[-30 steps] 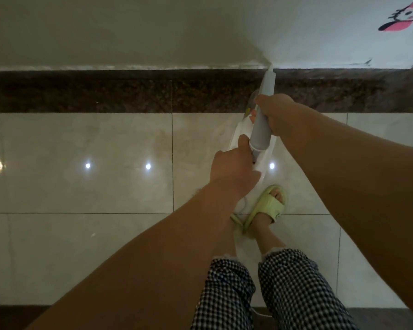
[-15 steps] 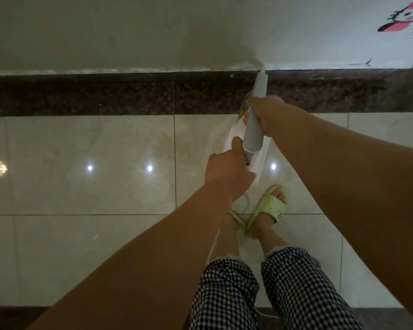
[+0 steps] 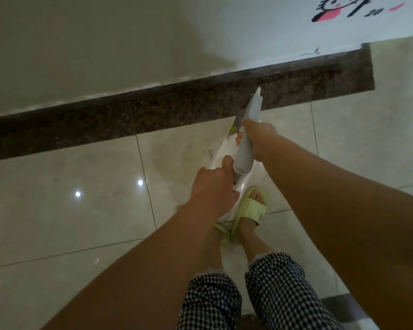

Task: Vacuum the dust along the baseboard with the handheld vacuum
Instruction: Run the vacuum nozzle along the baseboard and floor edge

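Both hands grip the vacuum (image 3: 244,148), one ahead of the other along its length. Right hand (image 3: 260,139) sits forward, fingers wrapped round the grey tube about midway; left hand (image 3: 212,184) sits behind and lower, fingers curled round the rear end where the grey tube meets the white body. Hands are apart, with a stretch of grey tube showing between them. The vacuum slants up and to the right, away from the person; its narrow pale tip lies against the face of the dark speckled baseboard (image 3: 177,110), below the baseboard's top edge. Whether the tip truly touches cannot be told. The baseboard runs diagonally across the view, between the pale wall (image 3: 93,48) above and the glossy tiled floor (image 3: 69,163) below, and ends at right. A pink and black sticker (image 3: 329,10) shows on the wall, top right. Under the hands: feet in green slippers (image 3: 248,208) and checked trouser legs (image 3: 279,289). The left hand partly hides the white body.
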Demonstrator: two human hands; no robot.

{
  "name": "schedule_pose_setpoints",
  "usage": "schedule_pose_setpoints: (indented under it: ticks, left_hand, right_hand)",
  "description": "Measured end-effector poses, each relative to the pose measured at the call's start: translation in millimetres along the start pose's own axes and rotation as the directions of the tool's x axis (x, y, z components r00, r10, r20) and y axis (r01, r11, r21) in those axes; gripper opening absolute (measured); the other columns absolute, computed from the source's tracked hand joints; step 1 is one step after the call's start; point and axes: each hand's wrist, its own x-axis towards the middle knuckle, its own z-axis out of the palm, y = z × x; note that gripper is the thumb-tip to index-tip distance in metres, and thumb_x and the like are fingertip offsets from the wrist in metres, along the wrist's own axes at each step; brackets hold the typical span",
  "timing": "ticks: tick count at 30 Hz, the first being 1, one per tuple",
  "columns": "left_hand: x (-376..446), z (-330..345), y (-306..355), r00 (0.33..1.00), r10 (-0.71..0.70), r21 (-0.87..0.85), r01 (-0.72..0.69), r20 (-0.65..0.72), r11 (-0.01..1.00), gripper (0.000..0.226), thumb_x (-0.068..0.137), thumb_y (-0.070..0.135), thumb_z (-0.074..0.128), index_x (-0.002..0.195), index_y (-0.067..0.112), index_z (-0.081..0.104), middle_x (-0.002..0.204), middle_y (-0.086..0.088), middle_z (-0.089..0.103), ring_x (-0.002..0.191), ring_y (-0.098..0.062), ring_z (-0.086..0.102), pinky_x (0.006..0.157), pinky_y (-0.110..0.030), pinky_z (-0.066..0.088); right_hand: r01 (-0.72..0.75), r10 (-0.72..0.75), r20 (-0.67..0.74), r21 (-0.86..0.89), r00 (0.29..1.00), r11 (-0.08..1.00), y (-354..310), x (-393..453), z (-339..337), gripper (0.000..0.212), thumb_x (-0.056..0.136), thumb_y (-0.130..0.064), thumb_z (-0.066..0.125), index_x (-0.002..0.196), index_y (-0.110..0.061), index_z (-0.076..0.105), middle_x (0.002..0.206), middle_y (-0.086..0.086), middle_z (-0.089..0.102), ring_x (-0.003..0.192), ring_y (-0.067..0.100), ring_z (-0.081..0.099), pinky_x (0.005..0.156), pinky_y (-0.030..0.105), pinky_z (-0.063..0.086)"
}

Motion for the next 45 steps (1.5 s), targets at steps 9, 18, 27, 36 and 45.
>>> schedule_pose_setpoints:
  ticks: [9,18,27,36,45]
  left_hand:
    - [128,18,85,0.992,0.122,0.072,-0.121,-0.011,0.99,0.048,0.085,0.035,0.062,0.116,0.016,0.031,0.095,0.001,0.065,0.085,-0.025,0.066,0.085,-0.037,0.04]
    - [232,45,135,0.975,0.196,0.144,-0.18,-0.102,0.973,0.048,0.087,0.035,0.063,0.12,0.018,0.032,0.089,0.005,0.061,0.078,-0.02,0.064,0.072,-0.033,0.039]
    - [236,47,123,0.981,0.164,0.128,-0.151,-0.099,0.98,0.052,0.087,0.029,0.063,0.127,0.019,0.031,0.084,0.006,0.057,0.076,-0.019,0.063,0.071,-0.032,0.034]
    - [129,25,21,0.998,0.058,0.125,-0.055,-0.021,0.991,0.059,0.088,0.034,0.059,0.132,0.015,0.025,0.104,-0.001,0.065,0.089,-0.024,0.064,0.084,-0.036,0.039]
    - [15,7,-108,0.994,-0.11,0.082,0.111,-0.018,0.99,0.059,0.086,0.034,0.06,0.132,0.016,0.028,0.101,-0.003,0.065,0.086,-0.026,0.063,0.084,-0.035,0.039]
  right_hand:
    - [-0.005,0.005,-0.119,0.003,0.993,1.0,-63,80,-100,0.03,0.091,-0.031,0.062,0.109,-0.01,0.051,0.087,0.005,0.057,0.068,0.015,0.056,0.046,0.024,0.039]
    - [0.032,-0.021,-0.134,0.08,0.991,0.996,-111,146,-160,0.025,0.091,-0.029,0.063,0.103,-0.009,0.055,0.092,0.004,0.062,0.079,0.014,0.064,0.057,0.026,0.052]
    - [0.042,-0.03,-0.153,0.078,0.988,0.996,-108,153,-147,0.025,0.092,-0.032,0.062,0.089,-0.009,0.05,0.093,0.004,0.062,0.08,0.013,0.062,0.052,0.025,0.049]
    - [0.044,-0.043,-0.041,0.019,0.998,0.999,-54,79,-37,0.023,0.096,-0.031,0.057,0.106,-0.012,0.048,0.078,0.002,0.054,0.063,0.011,0.055,0.038,0.021,0.04]
    - [0.028,-0.02,0.091,-0.084,0.996,0.996,7,10,112,0.049,0.09,-0.035,0.064,0.129,-0.011,0.049,0.109,0.008,0.06,0.086,0.02,0.061,0.07,0.032,0.052]
